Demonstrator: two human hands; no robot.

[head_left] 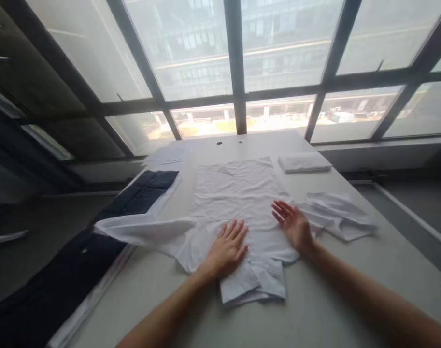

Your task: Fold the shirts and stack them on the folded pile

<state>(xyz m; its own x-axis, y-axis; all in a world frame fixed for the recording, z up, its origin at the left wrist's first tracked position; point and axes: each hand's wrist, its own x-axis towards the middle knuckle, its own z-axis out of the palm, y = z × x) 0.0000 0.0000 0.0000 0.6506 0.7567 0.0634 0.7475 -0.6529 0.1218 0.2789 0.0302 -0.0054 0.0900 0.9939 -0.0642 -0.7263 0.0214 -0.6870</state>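
Observation:
A white shirt [234, 193] lies spread flat on the grey table [314, 299], collar toward me. My left hand [227, 249] rests palm down on the shirt near the collar, fingers stretched out. Just to the right, my right hand [292, 222] is open on the cloth with its palm turned half up, next to the shirt's right sleeve [336, 212], which lies bunched and folded. The left sleeve [144, 229] stretches out toward the table's left edge.
A folded white cloth [303, 163] sits at the far right of the table. Dark navy garments [140, 193] lie along the left edge over white ones. Large windows [238, 63] stand beyond the table's far edge, and the floor drops away on both sides.

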